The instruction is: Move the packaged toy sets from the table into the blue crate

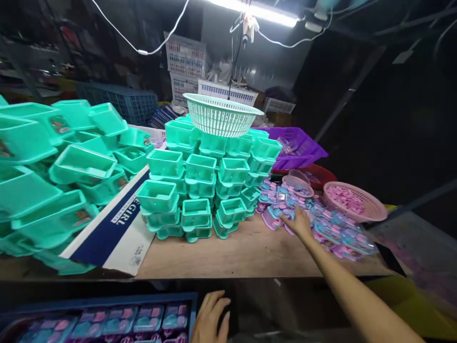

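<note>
Reaching out with the right hand (pixel 299 223), fingers spread flat and pressing onto the near edge of a pile of small pink-and-blue packed sets (pixel 321 219) on the wooden table (pixel 232 252). Cannot tell if any 1 piece is actually pinched; fingertips blend into the pile.

Left hand (pixel 210 317) sits low at the frame bottom, fingers loosely spread, empty, resting just beside the blue tray (pixel 107 300), which holds 1 visible row of filled pink-and-blue sets.

Outward from the pile: a pink basket (pixel 355 202) of pink pieces to the right, a smaller pink bowl (pixel 298 185) behind, then a purple basket (pixel 300 145). Stacks of teal plastic cases (pixel 200 186) stand left of the pile, a white basket (pixel 222 113) perched on top. A bigger loose heap of teal cases (pixel 53 176) lies far left, partly on a blue-and-white carton (pixel 114 228).

Progress, my read: early to middle. The tray shows some filled sets, but the table pile and the teal stacks are large.

Hidden: tray's lower part is cut off by the frame, left wrist too. Background is dark, crates barely readable. Print on the small sets is too blurred to read.
</note>
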{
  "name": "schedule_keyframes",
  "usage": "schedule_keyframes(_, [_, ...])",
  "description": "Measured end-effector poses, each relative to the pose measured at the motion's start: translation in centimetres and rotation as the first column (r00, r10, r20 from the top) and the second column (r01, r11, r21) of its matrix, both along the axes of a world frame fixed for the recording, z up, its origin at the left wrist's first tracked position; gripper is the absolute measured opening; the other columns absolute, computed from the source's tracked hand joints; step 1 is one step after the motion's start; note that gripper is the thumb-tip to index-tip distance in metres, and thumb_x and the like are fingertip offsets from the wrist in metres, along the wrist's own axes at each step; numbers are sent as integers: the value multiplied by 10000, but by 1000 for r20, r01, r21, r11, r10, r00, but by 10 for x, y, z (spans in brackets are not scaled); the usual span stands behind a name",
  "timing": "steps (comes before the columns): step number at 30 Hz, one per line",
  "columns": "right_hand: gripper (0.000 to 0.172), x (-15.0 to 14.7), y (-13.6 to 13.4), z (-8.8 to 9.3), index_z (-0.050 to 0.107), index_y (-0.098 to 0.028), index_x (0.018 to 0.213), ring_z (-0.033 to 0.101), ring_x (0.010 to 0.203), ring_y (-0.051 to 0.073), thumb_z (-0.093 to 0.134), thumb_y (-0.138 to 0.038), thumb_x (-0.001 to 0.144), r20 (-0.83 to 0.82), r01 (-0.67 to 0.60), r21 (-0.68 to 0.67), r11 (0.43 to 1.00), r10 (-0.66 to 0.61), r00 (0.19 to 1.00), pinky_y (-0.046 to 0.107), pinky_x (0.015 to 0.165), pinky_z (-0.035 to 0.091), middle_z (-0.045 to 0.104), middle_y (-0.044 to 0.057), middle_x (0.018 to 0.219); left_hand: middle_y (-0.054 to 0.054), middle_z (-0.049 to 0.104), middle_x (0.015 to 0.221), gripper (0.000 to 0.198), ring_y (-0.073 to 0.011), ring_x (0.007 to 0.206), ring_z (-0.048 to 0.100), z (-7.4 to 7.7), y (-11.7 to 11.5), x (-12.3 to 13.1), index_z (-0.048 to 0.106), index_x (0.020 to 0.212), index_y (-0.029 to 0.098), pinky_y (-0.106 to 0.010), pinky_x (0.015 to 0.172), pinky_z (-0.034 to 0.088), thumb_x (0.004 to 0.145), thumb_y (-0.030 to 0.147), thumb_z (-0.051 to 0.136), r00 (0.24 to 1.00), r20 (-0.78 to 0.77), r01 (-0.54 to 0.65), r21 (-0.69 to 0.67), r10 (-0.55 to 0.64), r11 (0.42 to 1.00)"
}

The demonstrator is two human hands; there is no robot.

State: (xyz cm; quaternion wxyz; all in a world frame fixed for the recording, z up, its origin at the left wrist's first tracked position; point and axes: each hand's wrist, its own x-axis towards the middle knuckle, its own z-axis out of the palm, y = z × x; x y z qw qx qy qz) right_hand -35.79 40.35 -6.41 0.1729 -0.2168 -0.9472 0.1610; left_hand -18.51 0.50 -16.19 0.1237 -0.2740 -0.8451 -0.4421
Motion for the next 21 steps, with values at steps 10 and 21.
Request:
schedule_keyframes(10, [669,-26,14,-18,513,-149,1417,529,1273,375,685,-558,917,131,3,44,999,-8,991,610,1049,461,525,192,1388,-135,725,1218,393,-283,1190,689,33,153,-86,686,1204,199,-482,1059,594,863,107,513,965,237,87,118,-113,989])
schedule_keyframes(21, [487,27,32,-5,583,-248,1404,510,1365,284,579,-401,942,106,-471,59,880,463,880,471,1156,421,571,105,1439,-216,524,1519,800,-342,1436,501,24,186,-152,374,1502,136,-536,1204,418,808,297,736,925,374,-21,207,-59,978])
